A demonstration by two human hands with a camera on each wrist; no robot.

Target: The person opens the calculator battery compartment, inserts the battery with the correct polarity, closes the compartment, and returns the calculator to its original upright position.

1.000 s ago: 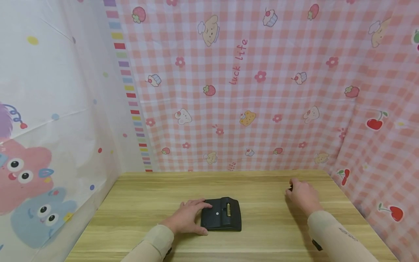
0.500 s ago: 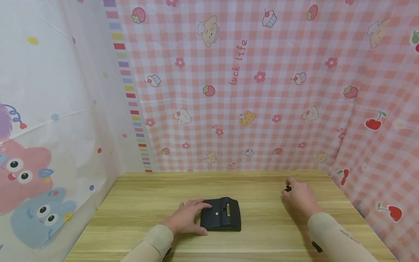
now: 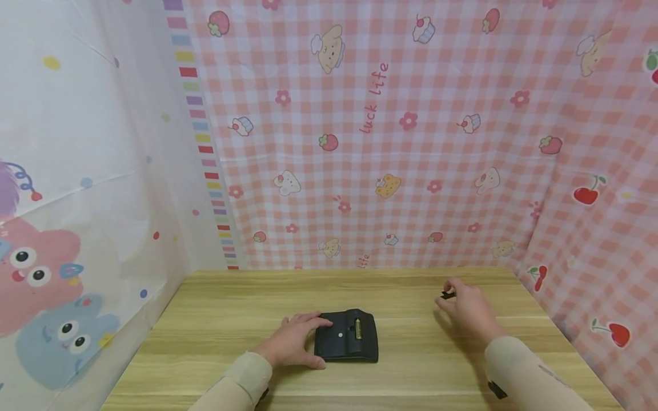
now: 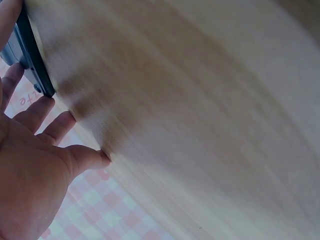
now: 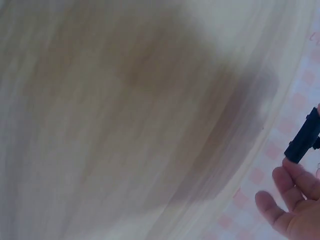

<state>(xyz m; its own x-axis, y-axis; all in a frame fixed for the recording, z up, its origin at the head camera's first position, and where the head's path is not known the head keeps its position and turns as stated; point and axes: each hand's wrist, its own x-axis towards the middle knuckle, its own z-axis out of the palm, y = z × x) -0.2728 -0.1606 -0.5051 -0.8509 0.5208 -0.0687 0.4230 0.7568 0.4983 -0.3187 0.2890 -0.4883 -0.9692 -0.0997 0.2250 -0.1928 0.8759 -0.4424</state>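
Observation:
A black rectangular device (image 3: pixel 331 337) lies on the table, with a raised section at its right that holds a small gold cylinder (image 3: pixel 358 329). My left hand (image 3: pixel 294 341) rests at the device's left edge, index finger on its upper left part and thumb by its lower left corner. The left wrist view has this hand (image 4: pixel 35 170) with spread fingers, two of them near the device's dark edge (image 4: pixel 35 55). Off to the right, above the table, my right hand (image 3: pixel 474 311) pinches a small black piece (image 3: pixel 449 295). In the right wrist view that piece (image 5: pixel 303 137) looks flat and oblong, with small tabs, above the fingers (image 5: pixel 287 187).
The wood-grain table (image 3: pixel 247 297) stretches under both hands. Behind it hangs a pink checked cloth (image 3: pixel 360 217), a white cloth with cartoon figures (image 3: pixel 118 194) hangs at the left, and the checked cloth continues down the right side.
My right hand has moved a little to the left with the black piece, more of which now shows between its fingers. The left hand and the device have stayed in place.

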